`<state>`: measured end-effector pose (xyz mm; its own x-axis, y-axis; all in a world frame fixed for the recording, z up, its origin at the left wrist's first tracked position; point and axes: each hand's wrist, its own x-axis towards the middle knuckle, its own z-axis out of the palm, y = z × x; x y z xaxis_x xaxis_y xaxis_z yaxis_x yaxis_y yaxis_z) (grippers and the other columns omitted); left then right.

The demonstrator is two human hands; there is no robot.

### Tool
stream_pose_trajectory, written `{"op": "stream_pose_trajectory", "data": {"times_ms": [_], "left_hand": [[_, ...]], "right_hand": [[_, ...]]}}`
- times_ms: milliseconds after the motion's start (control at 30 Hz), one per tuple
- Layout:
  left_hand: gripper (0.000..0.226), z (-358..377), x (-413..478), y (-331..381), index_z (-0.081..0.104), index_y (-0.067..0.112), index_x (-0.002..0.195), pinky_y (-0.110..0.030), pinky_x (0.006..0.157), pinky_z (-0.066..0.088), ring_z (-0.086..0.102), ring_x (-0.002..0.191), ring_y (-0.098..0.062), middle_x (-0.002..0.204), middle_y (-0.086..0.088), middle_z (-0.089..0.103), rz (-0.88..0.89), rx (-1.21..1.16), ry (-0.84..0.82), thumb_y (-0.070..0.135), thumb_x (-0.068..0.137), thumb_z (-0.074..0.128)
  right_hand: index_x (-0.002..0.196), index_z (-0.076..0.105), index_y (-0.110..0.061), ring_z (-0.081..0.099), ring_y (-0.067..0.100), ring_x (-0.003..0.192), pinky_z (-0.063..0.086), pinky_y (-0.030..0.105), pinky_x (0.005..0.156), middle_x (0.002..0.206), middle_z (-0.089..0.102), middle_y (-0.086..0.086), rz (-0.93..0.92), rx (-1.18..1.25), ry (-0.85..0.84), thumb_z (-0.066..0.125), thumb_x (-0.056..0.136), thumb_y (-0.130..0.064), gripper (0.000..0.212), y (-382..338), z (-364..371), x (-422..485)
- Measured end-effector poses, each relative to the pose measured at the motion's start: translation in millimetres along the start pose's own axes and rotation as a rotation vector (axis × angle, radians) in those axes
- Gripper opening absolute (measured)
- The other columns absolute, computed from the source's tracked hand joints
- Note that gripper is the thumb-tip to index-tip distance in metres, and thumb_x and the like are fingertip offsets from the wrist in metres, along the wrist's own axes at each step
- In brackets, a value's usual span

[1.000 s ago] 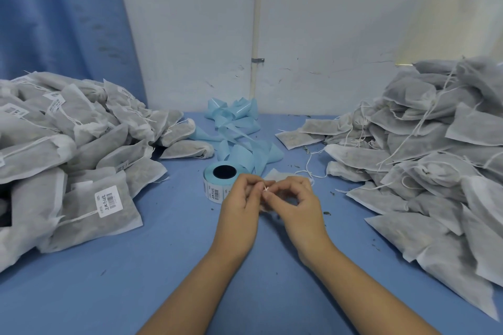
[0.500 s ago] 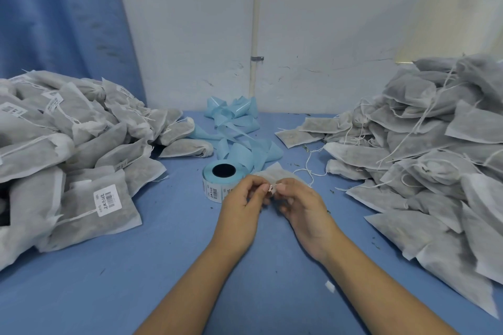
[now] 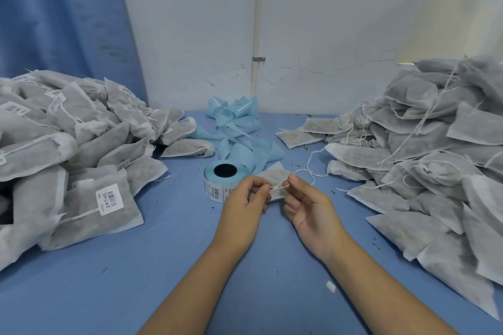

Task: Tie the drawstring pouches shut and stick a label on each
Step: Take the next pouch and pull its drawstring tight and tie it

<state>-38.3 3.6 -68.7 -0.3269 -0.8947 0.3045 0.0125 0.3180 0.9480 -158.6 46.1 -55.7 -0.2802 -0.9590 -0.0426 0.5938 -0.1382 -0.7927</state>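
A small grey drawstring pouch lies on the blue table between my hands, partly hidden by them. My left hand pinches one end of its white drawstring. My right hand pinches the other end between thumb and forefinger, palm turned up, its other fingers loosely spread. The string runs taut between the two pinches. A roll of barcode labels on blue backing stands just left of the pouch.
A heap of labelled pouches fills the left of the table. A heap of unlabelled pouches with loose strings fills the right. Spent blue backing strip lies curled behind the roll. A white scrap lies near my right forearm.
My hands have drawn apart, stretching the drawstring between them. My right hand has rolled palm-up and moved right. The pouch now shows more between them.
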Motion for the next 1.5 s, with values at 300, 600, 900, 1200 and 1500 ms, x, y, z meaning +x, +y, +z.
{"op": "stream_pose_trajectory", "data": {"times_ms": [300, 600, 900, 1200, 1500], "left_hand": [[0.015, 3, -2, 5, 0.062, 0.026, 0.084, -0.009, 0.070, 0.042, 0.056, 0.073, 0.006, 0.081, 0.014, 0.063, 0.018, 0.091, -0.001, 0.014, 0.092, 0.059], [0.041, -2, -3, -3, 0.062, 0.011, 0.109, -0.029, 0.101, 0.035, 0.045, 0.121, -0.024, 0.125, -0.003, 0.056, 0.473, 0.805, -0.040, -0.006, 0.072, 0.066], [0.017, -2, -6, 2, 0.051, 0.026, 0.099, -0.012, 0.074, 0.038, 0.048, 0.089, 0.002, 0.094, 0.014, 0.051, 0.304, 0.458, 0.107, 0.015, 0.091, 0.060], [0.041, -2, -8, 14, 0.045, 0.037, 0.098, -0.006, 0.072, 0.040, 0.056, 0.087, 0.003, 0.100, 0.017, 0.057, 0.199, -0.016, 0.377, -0.002, 0.089, 0.051], [0.050, -5, 1, 13, 0.060, 0.031, 0.100, -0.011, 0.084, 0.043, 0.056, 0.095, 0.004, 0.103, 0.011, 0.061, 0.151, -0.055, 0.422, -0.013, 0.083, 0.042]], "right_hand": [[0.063, 0.068, -0.013, 0.035, 0.007, 0.042, 0.033, 0.016, 0.041, 0.067, 0.059, -0.001, 0.038, 0.176, 0.041, 0.066, 0.070, -0.012, 0.007, -2, -2, 3], [0.063, 0.060, -0.011, 0.047, 0.008, 0.046, 0.043, 0.017, 0.045, 0.062, 0.051, 0.000, 0.139, 0.321, -0.232, 0.090, 0.046, -0.010, 0.035, -7, 4, -7], [0.062, 0.062, -0.010, 0.049, 0.007, 0.047, 0.045, 0.018, 0.047, 0.062, 0.052, -0.002, 0.196, 0.310, -0.349, 0.093, 0.041, -0.010, 0.037, -8, 8, -12], [0.073, 0.064, -0.015, 0.061, 0.007, 0.063, 0.047, 0.015, 0.055, 0.069, 0.066, -0.006, -0.102, -0.136, 0.130, 0.067, 0.077, -0.006, 0.010, 3, 11, -7], [0.074, 0.065, -0.009, 0.065, 0.016, 0.074, 0.056, 0.032, 0.074, 0.079, 0.068, 0.008, -0.050, -0.146, 0.148, 0.067, 0.082, -0.001, 0.011, 10, 12, -6]]}}
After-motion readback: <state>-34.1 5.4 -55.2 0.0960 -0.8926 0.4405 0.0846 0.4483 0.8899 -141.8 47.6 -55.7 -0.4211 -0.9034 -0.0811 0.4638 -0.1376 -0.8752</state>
